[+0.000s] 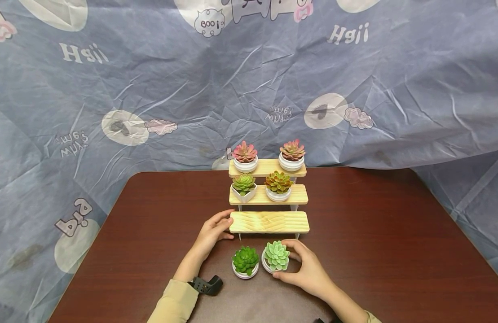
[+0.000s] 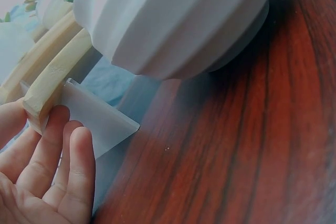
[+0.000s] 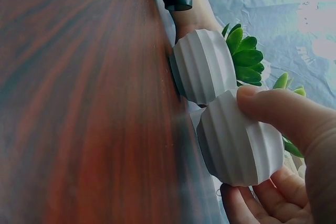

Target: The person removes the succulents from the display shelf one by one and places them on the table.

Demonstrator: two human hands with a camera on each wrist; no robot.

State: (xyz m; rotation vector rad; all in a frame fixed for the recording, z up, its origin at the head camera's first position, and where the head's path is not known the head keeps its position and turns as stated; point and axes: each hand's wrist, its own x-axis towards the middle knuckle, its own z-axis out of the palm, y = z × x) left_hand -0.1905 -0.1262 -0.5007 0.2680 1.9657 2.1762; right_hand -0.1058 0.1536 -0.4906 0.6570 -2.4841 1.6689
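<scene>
A three-step wooden display stand (image 1: pixel 269 222) with clear supports stands mid-table. My left hand (image 1: pixel 214 231) holds the left end of its lowest board (image 2: pixel 44 90), thumb and fingers around the edge. My right hand (image 1: pixel 307 268) grips the ribbed white pot (image 3: pixel 236 140) of a pale green succulent (image 1: pixel 277 255), thumb on one side and fingers on the other. In the right wrist view the pot sits close over the table. Just left of it stands a dark green succulent (image 1: pixel 245 260) in a similar ribbed pot (image 2: pixel 173 19).
Two pinkish succulents (image 1: pixel 244 152) in white pots stand on the top board. The middle board bears a green succulent (image 1: pixel 243 183) and an orange-green one (image 1: pixel 279 181). A printed blue-grey cloth (image 1: pixel 192 89) hangs behind the dark red-brown table (image 1: pixel 374 233).
</scene>
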